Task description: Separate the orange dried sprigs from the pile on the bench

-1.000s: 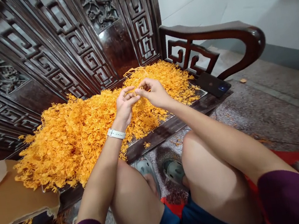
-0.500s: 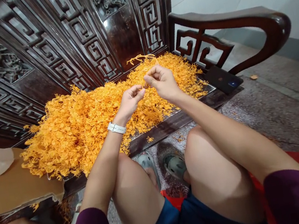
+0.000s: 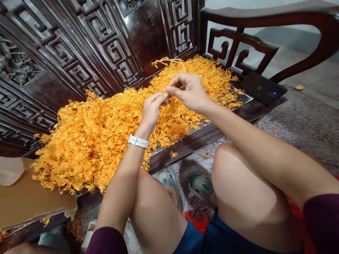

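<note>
We see glossy dark wood throughout the carved bench (image 3: pixel 197 140), its backrest (image 3: pixel 147 32) worked in angular scrolls beside a curving armrest (image 3: pixel 266 9), and on its seat a frilly, plastic-looking orange heap (image 3: pixel 94 134). A flat black smartphone (image 3: pixel 261 88) lies near the armrest, a torn brown cardboard sheet (image 3: pixel 30 200) borders the heap's left end, and our 2 forearms (image 3: pixel 118 190) hide part of it. Our left hand (image 3: pixel 151 110) and right hand (image 3: pixel 194 93) meet at the fingertips above the bright, tangled, branching heap, though we cannot tell whether they clamp a piece.
</note>
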Demonstrator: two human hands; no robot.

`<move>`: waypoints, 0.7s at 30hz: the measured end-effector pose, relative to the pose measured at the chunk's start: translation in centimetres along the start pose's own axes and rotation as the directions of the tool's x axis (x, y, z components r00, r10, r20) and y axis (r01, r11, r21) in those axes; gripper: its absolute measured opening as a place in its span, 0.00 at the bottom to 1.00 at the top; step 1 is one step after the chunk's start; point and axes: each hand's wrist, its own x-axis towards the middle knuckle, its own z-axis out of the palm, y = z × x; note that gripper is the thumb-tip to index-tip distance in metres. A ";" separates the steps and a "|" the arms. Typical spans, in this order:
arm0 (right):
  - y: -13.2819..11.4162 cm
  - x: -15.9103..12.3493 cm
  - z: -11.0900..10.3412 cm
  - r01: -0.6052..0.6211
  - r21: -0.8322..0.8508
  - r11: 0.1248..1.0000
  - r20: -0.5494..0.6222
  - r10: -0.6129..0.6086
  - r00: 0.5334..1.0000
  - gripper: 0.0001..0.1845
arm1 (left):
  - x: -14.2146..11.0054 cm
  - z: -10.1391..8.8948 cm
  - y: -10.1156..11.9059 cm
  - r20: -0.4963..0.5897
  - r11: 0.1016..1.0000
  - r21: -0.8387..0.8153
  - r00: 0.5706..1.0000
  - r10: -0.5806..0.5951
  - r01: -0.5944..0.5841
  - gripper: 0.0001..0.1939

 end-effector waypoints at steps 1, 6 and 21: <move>0.0 -0.1 0.2 -0.020 0.023 1.000 0.015 0.019 1.000 0.25 | 0.0 0.0 -0.1 -0.013 1.000 -0.008 1.000 -0.002 0.002 0.15; 0.2 -0.1 0.8 -0.149 0.175 0.973 0.023 0.147 0.989 0.22 | 0.0 -0.1 -0.3 -0.104 0.991 -0.132 0.994 0.017 -0.031 0.09; -0.2 0.0 0.9 -0.480 0.580 0.658 0.302 0.374 0.877 0.15 | -0.2 0.4 1.0 -0.024 0.880 -0.471 0.996 -0.084 0.063 0.19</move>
